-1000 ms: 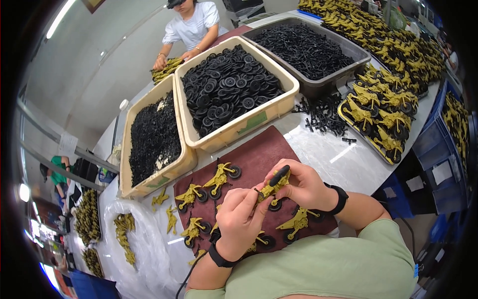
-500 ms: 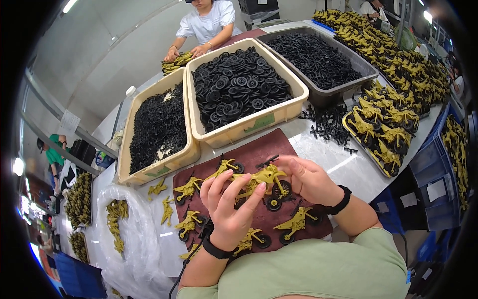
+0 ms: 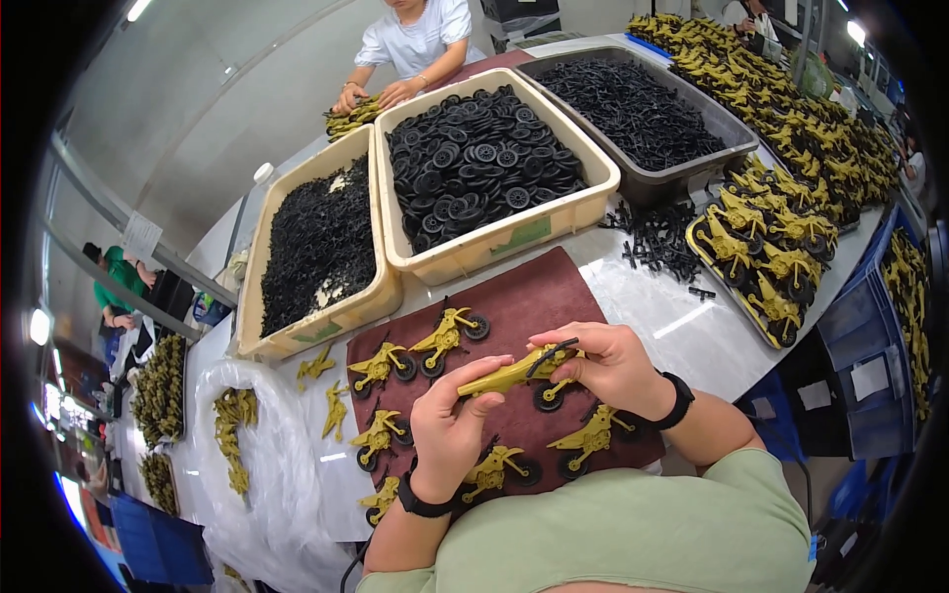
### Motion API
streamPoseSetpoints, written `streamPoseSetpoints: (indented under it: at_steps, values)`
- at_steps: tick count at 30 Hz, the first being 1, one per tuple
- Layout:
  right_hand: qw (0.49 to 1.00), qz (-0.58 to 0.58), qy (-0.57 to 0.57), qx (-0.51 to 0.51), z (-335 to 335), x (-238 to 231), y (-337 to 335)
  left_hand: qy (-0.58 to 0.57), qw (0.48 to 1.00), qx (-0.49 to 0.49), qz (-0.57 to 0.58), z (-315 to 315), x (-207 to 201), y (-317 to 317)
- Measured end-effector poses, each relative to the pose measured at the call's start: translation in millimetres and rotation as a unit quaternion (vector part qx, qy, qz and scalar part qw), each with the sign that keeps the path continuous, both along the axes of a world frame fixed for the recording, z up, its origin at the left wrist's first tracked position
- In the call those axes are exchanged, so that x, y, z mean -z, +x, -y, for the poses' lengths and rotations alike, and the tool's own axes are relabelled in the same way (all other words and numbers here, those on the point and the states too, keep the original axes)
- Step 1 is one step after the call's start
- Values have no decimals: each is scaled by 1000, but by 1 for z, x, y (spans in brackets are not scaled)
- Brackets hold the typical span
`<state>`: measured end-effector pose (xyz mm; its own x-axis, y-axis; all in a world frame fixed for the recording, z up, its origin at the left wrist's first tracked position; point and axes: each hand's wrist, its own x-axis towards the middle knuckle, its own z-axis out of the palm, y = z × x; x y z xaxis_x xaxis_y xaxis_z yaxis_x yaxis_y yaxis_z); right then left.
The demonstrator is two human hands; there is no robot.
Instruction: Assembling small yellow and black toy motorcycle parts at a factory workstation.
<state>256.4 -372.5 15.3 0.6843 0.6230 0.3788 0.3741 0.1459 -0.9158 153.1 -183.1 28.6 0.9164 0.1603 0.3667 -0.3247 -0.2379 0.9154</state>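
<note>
A yellow toy motorcycle (image 3: pixel 506 377) is held above the maroon cloth (image 3: pixel 534 287), its long side turned up. My left hand (image 3: pixel 450 420) pinches the tail end between thumb and fingers. At the front end, my right hand (image 3: pixel 621 371) grips the body beside a black handlebar (image 3: pixel 556 354). A black wheel (image 3: pixel 548 397) shows just below; I cannot tell whether it belongs to the held toy. Several more toy motorcycles with black wheels lie around my hands, among them one at the upper left (image 3: pixel 450 331) and one at the lower right (image 3: pixel 590 437).
Beyond the cloth stand a cream bin of small black parts (image 3: pixel 386 287), a cream bin of black wheels (image 3: pixel 605 188) and a dark bin of black parts (image 3: pixel 741 138). Loose handlebars (image 3: pixel 660 237) and a loaded tray (image 3: pixel 714 269) sit right. A plastic bag (image 3: pixel 282 445) lies left. Another person (image 3: pixel 415 44) works opposite.
The held motorcycle has been tilted and lowered slightly. My right fingers have closed in near the handlebar, and my left hand has moved from across the body to its tail.
</note>
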Motion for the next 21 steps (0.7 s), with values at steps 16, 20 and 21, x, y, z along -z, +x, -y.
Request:
streamPoseSetpoints:
  at_steps: [16, 20, 21]
  values:
    - [954, 16, -298, -4, 32, 18, 44, 223, 971, -49, -70, -11, -6, -19]
    - [927, 10, -369, 59, 27, 39, 34, 227, 966, -98, -75, -25, 4, -59]
    - [930, 18, -360, 65, 25, 35, 30, 199, 972, -104, -72, -28, 6, -66]
